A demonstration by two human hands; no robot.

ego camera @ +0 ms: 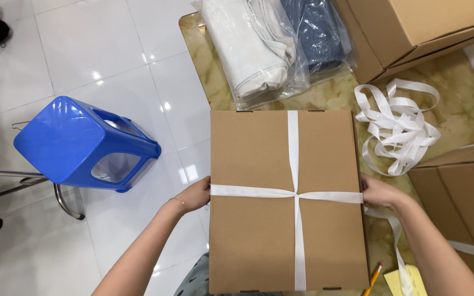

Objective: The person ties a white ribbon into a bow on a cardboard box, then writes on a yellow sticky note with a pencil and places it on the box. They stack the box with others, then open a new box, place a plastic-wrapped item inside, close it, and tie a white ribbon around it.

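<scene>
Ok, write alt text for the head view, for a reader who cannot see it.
Two hands, the left hand and the right hand, grip the sides of a flat cardboard box crossed by a white ribbon on a marbled table. A loose ribbon pile, bagged fabric and more cartons lie beyond; a blue stool stands on the floor.

We see the cardboard box [253, 235] on the table [456, 118], the left hand [194, 195] and right hand [378, 192] at its sides. Bagged garments [275, 44] lie behind it, loose ribbon [399, 129] to its right, a stool [83, 142] to its left.
</scene>
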